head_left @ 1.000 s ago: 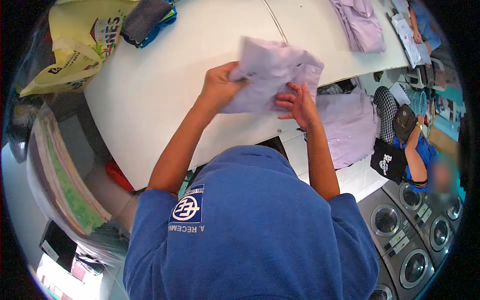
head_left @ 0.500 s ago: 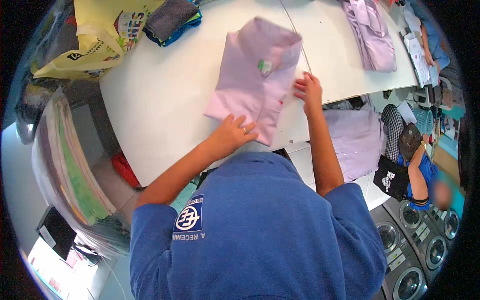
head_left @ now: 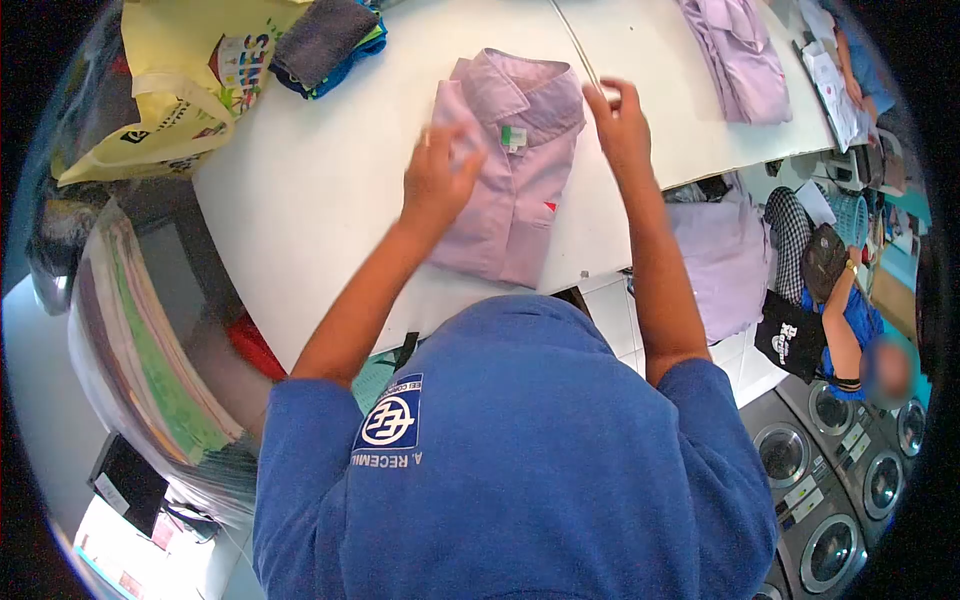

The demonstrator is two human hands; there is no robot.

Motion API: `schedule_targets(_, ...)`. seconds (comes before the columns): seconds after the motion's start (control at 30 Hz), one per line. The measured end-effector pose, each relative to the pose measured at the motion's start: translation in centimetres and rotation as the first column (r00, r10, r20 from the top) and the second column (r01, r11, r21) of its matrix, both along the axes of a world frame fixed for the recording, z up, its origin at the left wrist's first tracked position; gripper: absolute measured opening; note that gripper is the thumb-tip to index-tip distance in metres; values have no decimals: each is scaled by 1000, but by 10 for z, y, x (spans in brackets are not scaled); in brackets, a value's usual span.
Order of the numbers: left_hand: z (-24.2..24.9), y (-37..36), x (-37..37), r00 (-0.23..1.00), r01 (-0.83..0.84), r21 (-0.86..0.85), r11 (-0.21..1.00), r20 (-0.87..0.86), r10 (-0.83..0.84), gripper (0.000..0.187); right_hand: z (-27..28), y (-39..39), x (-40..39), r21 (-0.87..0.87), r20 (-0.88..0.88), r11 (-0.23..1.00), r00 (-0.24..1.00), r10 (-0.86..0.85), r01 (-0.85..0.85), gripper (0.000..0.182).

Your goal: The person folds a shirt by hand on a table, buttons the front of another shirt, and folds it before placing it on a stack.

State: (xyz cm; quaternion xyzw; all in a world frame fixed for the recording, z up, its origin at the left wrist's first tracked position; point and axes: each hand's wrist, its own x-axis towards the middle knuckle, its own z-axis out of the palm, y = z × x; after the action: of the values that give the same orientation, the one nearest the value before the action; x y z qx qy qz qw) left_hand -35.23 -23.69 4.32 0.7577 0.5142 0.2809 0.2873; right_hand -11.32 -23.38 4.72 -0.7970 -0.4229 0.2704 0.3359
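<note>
A folded light-purple collared shirt (head_left: pixel 525 195) lies on the white table (head_left: pixel 320 200) before me, collar at the far end. Inside its collar a green-and-white label shows, and a small red mark sits on the front. My left hand (head_left: pixel 438 180) is over the shirt's left edge, fingers apart and somewhat blurred by motion, gripping nothing. Just off the right side of the collar, my right hand (head_left: pixel 620 125) has bent, spread fingers and is also without a hold.
A yellow bag (head_left: pixel 170 80) and folded dark towels (head_left: pixel 325 45) are at the far left. Another folded purple shirt (head_left: pixel 740 65) lies far right. Purple cloth (head_left: pixel 715 260) hangs below the table edge. At right are a person (head_left: pixel 845 335) and several front-loading machines (head_left: pixel 830 550).
My left hand has moved from the shirt's near edge up to its left side. My right hand has shifted farther up, beside the collar. The shirt now lies flatter and straighter.
</note>
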Motion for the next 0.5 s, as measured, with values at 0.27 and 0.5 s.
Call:
schedule_targets(0.27, -6, 128, 80, 845, -208, -152, 966, -525, 99, 51, -27, 75, 11, -506, 257, 818, 857, 446, -274, 51)
schedule_targets(0.5, -16, 127, 24, 981, 45, -397, 917, -157, -117, 33, -13, 20, 19, -258, -308, 951, 948, 85, -169, 27)
